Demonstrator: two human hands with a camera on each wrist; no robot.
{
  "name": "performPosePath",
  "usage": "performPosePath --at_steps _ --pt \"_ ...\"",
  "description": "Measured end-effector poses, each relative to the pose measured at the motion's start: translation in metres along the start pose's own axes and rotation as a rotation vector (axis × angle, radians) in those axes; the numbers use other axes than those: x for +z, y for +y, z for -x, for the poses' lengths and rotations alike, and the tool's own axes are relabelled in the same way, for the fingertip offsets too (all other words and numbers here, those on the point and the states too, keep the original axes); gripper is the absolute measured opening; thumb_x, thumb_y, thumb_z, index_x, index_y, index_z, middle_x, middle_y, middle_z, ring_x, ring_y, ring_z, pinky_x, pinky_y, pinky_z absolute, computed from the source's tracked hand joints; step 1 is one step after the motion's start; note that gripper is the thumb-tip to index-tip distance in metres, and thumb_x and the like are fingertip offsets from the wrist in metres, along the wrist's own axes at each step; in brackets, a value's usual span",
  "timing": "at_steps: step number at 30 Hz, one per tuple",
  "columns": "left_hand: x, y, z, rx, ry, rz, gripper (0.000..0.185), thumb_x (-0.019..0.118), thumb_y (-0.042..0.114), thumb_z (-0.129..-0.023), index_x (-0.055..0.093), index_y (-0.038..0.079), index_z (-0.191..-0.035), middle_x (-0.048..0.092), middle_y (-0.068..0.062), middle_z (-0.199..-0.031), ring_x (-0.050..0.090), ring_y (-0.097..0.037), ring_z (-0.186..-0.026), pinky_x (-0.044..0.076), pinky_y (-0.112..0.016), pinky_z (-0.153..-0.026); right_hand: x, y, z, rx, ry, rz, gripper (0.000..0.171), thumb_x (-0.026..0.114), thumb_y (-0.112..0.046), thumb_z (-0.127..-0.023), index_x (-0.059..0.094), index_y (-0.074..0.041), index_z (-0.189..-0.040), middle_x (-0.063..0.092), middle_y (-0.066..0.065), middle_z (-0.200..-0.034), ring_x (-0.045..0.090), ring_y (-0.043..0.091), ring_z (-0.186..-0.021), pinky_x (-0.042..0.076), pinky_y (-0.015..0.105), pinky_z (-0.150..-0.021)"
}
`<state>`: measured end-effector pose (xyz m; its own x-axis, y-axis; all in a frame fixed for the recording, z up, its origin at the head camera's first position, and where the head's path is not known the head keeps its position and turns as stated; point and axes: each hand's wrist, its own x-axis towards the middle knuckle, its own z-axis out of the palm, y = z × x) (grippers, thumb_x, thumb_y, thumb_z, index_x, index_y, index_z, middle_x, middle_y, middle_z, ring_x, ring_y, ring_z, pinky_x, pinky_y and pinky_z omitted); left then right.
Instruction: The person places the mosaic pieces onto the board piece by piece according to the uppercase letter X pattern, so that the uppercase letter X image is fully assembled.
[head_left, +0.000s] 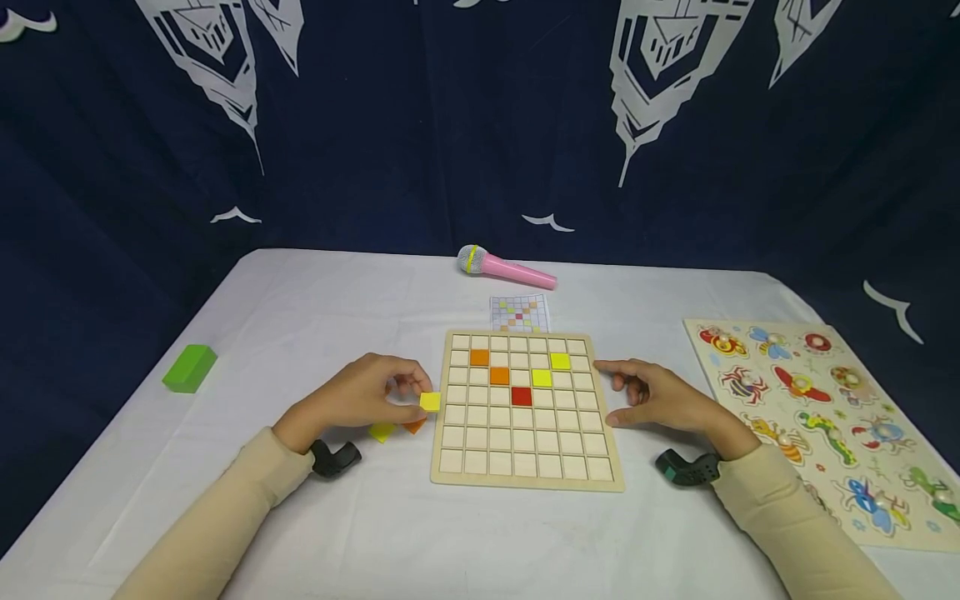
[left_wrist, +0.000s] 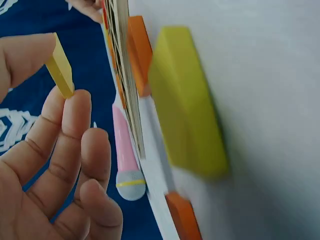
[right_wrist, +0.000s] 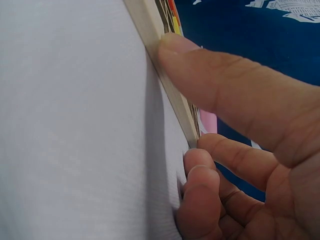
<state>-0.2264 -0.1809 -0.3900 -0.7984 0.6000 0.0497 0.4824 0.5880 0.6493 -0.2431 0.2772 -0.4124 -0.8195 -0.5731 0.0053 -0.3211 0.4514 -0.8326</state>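
Two cream sleeves lay nearest, running up to the hands. The left hand pinched a yellow square tile between thumb and fingertips, just off the left edge of the wooden grid board. The tile lay roughly flat, with no long axis, one corner turned toward the board. Under that hand, a loose yellow tile and an orange tile lay on the white table. The right hand rested at the board's right edge, fingers loosely spread, its thumb pressed against the rim. Far of the board lay a pattern card, then a pink microphone, lengthwise left to right, head left. A green block sat far left; an insect puzzle lay right.
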Motion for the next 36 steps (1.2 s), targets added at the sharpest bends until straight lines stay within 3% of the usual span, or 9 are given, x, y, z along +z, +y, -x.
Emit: performPosePath --at_steps 6,15,25,36 --pt "0.005 0.01 -0.011 0.013 -0.015 -0.086 0.022 0.089 0.026 -0.09 0.077 0.019 -0.107 0.072 0.01 -0.097 0.061 -0.01 -0.09 0.052 -0.033 -0.082 0.0 0.001 0.0 -0.001 0.0 0.003 0.079 0.091 0.0 -0.083 0.049 0.02 -0.148 0.052 0.009 -0.104 0.046 0.014 -0.077 0.041 0.026 -0.066" --pt "0.013 0.027 -0.031 0.085 -0.04 -0.161 0.025 0.09 0.03 -0.09 0.077 0.019 -0.108 0.071 0.012 -0.097 0.062 -0.005 -0.085 0.052 -0.03 -0.077 -0.001 -0.001 0.0 0.009 0.002 0.005 0.08 0.091 -0.001 -0.084 0.049 0.019 -0.149 0.052 0.009 -0.105 0.046 0.014 -0.078 0.042 0.026 -0.067" --pt "0.025 0.048 -0.051 0.078 -0.101 -0.25 0.02 0.089 0.029 -0.09 0.077 0.021 -0.104 0.071 0.013 -0.094 0.06 -0.01 -0.088 0.049 -0.031 -0.075 -0.001 0.0 0.0 0.006 0.001 0.014 0.079 0.091 0.0 -0.083 0.05 0.019 -0.148 0.052 0.008 -0.105 0.046 0.013 -0.078 0.041 0.025 -0.067" --pt "0.037 0.06 -0.065 0.05 -0.161 -0.298 0.018 0.089 0.026 -0.09 0.075 0.02 -0.099 0.066 0.013 -0.09 0.058 -0.007 -0.085 0.05 -0.033 -0.077 -0.001 0.0 0.0 0.004 0.003 0.02 0.079 0.091 0.0 -0.083 0.05 0.018 -0.148 0.051 0.008 -0.104 0.045 0.014 -0.079 0.041 0.025 -0.068"
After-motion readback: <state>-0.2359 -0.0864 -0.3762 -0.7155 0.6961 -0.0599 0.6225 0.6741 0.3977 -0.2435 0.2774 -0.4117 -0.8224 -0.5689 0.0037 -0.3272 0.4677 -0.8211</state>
